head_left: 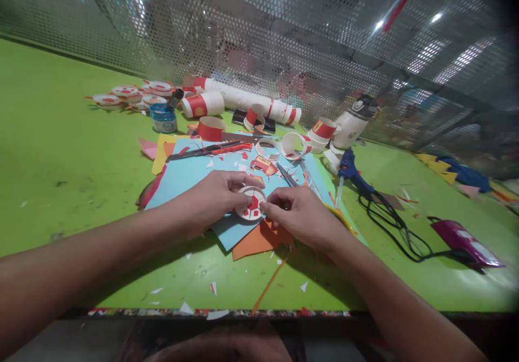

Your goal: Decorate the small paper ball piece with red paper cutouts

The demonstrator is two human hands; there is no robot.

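Between my hands is a round, white paper cup bottom point(252, 215) with red paper pieces on its face, a larger one in the middle and smaller ones around it. My left hand point(219, 197) grips its left side, the thumb lying across the face. From the right, my right hand point(304, 210) pinches at the rim with its fingers curled; whether a small scrap is in that pinch is hidden. Beneath lie blue paper point(190, 181) and an orange sheet point(259, 240). Red paper scraps point(264, 165) and cut cup rings point(294, 146) sit just beyond.
Scissors with orange handles point(231, 147) lie beyond my left hand. Right of the paper stand a blue glue gun point(352, 173), its looped black cable point(389, 227) and a purple power strip point(466, 240). Farther back are stacked paper cups point(205, 104), a blue jar point(163, 118) and a white bottle point(352, 124).
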